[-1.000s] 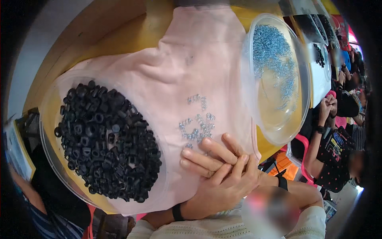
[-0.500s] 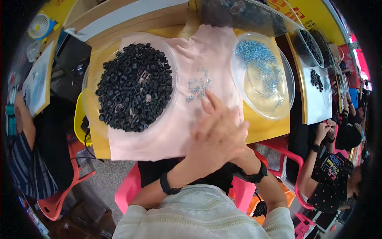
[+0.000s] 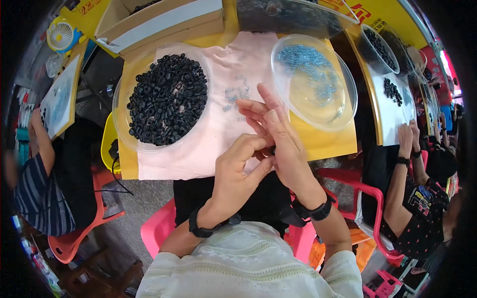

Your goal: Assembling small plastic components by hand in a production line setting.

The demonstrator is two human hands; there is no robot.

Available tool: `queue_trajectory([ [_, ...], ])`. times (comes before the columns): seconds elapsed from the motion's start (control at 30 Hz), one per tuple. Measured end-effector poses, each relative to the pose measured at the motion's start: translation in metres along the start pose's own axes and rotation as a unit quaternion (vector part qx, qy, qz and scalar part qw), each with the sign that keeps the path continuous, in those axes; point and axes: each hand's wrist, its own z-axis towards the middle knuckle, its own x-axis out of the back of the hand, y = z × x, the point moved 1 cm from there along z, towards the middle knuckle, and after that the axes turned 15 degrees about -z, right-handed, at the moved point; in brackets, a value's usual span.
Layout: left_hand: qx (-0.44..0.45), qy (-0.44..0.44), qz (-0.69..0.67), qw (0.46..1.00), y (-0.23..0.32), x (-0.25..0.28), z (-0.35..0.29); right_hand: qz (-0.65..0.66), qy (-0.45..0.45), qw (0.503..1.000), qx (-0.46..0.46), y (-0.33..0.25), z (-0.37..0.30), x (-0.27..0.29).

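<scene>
My left hand (image 3: 241,161) is closed, its thumb and fingertips pinched by the palm of my right hand. A small black piece (image 3: 272,150) shows between the two hands, mostly hidden by the fingers. My right hand (image 3: 285,136) has its fingers spread and pointing away from me. Beneath and beyond them lies a pink shirt-shaped cloth (image 3: 198,166) with small blue-grey metallic pieces (image 3: 233,97) scattered on it. To the left, a clear round tray (image 3: 119,111) holds a heap of black ring-like and tubular pieces (image 3: 169,99). Another clear tray (image 3: 343,111), on the right, carries tiny blue metallic pieces (image 3: 308,62).
A yellow board (image 3: 343,144) lies under the cloth. Behind stand a cardboard box (image 3: 164,27) and a clear bin (image 3: 293,17). People sit at boards on both sides, the right one with black pieces (image 3: 392,92). A yellow bin (image 3: 107,144) stands at lower left.
My hands, crossed over each other before, have drawn apart slightly; the left now pinches beside the right palm. The right hand has turned, fingers spread. The view has shifted slightly.
</scene>
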Motion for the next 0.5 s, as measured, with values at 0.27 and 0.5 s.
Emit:
queue_trajectory([
  [0.27, 0.139, 0.085, -0.322, 0.933, 0.009, 0.016, 0.004, 0.014, -0.011, 1.000, 0.011, -0.013, 0.003, 0.010],
  [0.5, 0.145, 0.086, -0.393, 0.904, 0.015, 0.035, 0.010, -0.242, 0.073, 0.959, 0.127, -0.014, -0.007, 0.017],
])
